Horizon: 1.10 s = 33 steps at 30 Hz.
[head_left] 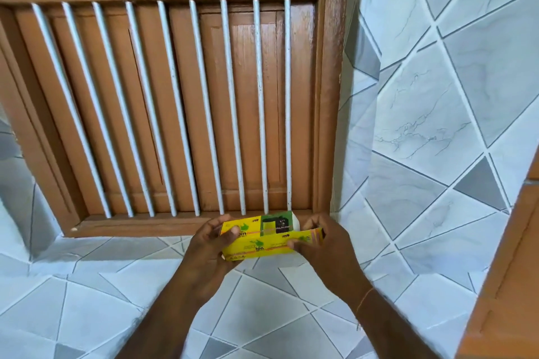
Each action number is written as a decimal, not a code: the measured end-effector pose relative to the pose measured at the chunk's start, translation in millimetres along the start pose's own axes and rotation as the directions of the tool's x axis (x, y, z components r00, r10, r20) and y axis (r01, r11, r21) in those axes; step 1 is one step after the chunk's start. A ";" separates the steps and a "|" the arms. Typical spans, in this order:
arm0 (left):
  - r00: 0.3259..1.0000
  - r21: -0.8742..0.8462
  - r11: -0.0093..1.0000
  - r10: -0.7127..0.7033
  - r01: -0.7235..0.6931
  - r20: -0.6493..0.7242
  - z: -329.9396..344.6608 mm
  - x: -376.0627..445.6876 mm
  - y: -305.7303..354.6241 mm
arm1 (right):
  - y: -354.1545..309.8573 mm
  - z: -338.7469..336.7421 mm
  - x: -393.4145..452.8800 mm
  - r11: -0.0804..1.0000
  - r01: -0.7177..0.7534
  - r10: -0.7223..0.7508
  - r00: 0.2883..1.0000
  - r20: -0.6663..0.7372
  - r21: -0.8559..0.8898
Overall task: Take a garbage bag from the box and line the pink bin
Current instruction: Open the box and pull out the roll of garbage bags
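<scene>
Box: I hold it between both hands, long axis running left hand to right hand, each gripping an end; its opened flap end lies at my right fingers.

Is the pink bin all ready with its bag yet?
Not yet. Both hands, left hand and right hand, hold the yellow box by the window sill. No bag is out that I can see. The pink bin isn't in view, so pulling a bag and lining it remain.

Left hand and right hand raised together, fingers curled, gripping
</scene>
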<state>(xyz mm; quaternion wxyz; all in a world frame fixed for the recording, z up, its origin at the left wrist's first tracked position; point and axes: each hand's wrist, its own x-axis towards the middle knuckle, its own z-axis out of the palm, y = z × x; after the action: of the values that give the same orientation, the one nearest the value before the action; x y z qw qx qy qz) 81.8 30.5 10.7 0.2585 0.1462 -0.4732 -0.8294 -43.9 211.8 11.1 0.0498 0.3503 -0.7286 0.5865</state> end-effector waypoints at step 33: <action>0.823 0.788 0.268 0.318 -0.554 0.471 64.5 22.7 74.5 | 34.4 47.7 -4.1 -0.129 -0.614 0.530 0.621 0.578 0.778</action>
<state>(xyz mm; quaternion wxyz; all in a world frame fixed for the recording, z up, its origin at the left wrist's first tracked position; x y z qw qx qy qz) 53.3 32.2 107.7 0.3024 0.0323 -0.8883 -0.3442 -44.3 173.5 -33.7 -0.4618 -0.0347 -0.2740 0.8429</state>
